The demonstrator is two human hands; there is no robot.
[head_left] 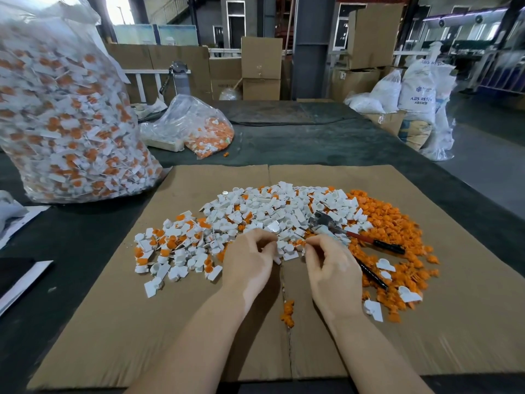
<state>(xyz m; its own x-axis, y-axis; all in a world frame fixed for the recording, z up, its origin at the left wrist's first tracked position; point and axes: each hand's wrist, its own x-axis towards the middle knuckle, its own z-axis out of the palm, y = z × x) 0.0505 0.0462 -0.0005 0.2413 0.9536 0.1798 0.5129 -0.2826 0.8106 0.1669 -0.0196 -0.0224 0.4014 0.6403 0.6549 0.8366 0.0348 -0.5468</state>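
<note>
A heap of small white plastic pieces (278, 206) lies across the middle of a flat cardboard sheet (113, 322). A spread of orange plastic pieces (389, 223) lies to its right. My left hand (250, 260) sits at the near edge of the white heap, its fingers curled and pinching a small white piece. My right hand (329, 268) is beside it, fingertips curled around another small piece; what kind of piece is hard to tell. Pliers with red-and-black handles (355, 236) lie on the pile just behind my right hand.
A big clear bag of white-and-orange parts (65, 109) stands at the left. A smaller open bag (196, 123) lies behind the cardboard. A few orange pieces (288, 312) sit between my forearms. Cardboard boxes (261, 66) and white sacks (417, 89) stand beyond the dark table.
</note>
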